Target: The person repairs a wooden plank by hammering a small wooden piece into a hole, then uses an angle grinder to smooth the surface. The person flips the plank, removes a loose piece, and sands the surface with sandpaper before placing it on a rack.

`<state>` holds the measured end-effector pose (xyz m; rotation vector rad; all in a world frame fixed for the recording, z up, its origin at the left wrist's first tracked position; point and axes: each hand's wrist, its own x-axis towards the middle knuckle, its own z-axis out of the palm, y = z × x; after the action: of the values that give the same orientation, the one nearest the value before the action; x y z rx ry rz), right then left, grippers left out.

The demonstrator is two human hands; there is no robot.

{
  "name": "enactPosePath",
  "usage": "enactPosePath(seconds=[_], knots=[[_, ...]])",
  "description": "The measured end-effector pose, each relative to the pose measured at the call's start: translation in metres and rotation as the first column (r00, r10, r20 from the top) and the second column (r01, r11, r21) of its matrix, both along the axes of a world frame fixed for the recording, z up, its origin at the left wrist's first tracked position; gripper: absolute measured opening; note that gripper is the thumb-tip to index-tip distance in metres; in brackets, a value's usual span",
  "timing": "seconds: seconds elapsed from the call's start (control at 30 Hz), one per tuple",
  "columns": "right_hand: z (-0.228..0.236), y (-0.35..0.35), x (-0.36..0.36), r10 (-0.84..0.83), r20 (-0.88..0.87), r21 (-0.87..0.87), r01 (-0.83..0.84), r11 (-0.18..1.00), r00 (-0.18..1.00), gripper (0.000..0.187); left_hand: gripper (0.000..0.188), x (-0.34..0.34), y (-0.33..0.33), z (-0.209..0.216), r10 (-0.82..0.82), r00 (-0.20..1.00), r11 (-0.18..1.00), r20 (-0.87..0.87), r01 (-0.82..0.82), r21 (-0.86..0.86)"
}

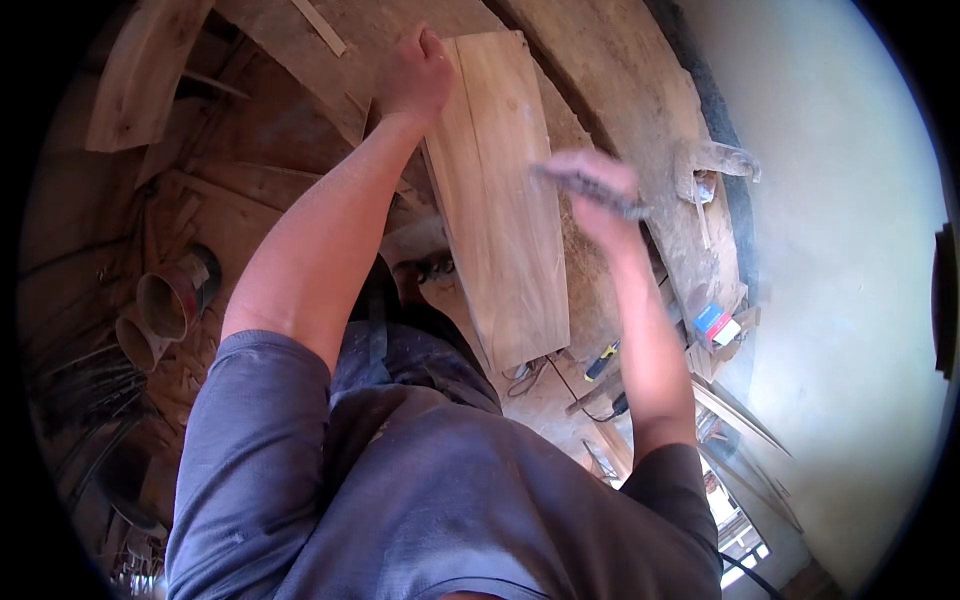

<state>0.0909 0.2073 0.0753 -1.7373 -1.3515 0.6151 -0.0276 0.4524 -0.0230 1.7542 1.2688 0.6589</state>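
A long pale wooden board [500, 200] lies across the bench in front of me, its near end sticking out past the bench edge. My left hand [415, 75] is closed on the board's left edge near the far end. Over the board's right edge, my right hand [598, 195] grips a narrow dark tool [600, 192]. Motion smears that tool, so its kind does not show. Whether it touches the wood cannot be made out.
The dusty wooden bench [640, 75] has a long dark gap. On its right lie a clear plastic wrapper [715, 160] and a blue-and-white box [716, 325]. A yellow-and-black tool [602, 362] sits nearer. Buckets [170, 300] and scrap wood stand left; a pale wall [840, 250] rises right.
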Motion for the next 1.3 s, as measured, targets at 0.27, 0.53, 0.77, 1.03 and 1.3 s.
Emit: enactPosePath(seconds=[0.27,0.53,0.77,1.03,1.3], knots=[[-0.013,0.102,0.053,0.004,0.182,0.047,-0.013,0.999,0.983,0.033,0.042,0.002,0.005,-0.012,-0.082,0.996,0.992,-0.031,0.085,0.095],[-0.001,0.025,0.013,0.035,0.120,0.042,-0.041,0.998,0.992,0.022,0.040,0.002,0.004,-0.012,-0.044,0.998,0.999,-0.036,0.045,0.029],[0.001,-0.055,-0.025,0.007,0.167,0.060,-0.018,0.998,0.986,0.015,0.047,0.012,0.022,-0.022,-0.033,0.974,0.998,-0.222,0.019,-0.065],[0.006,-0.186,-0.089,-0.065,0.153,-0.069,0.076,0.995,0.986,0.013,0.042,-0.001,0.032,-0.064,-0.124,0.992,0.990,0.022,0.126,-0.062],[0.017,-0.229,-0.113,-0.253,-0.047,-0.127,0.245,0.961,0.966,0.034,0.039,0.002,0.009,-0.012,0.043,0.992,0.998,0.120,-0.048,0.039]])
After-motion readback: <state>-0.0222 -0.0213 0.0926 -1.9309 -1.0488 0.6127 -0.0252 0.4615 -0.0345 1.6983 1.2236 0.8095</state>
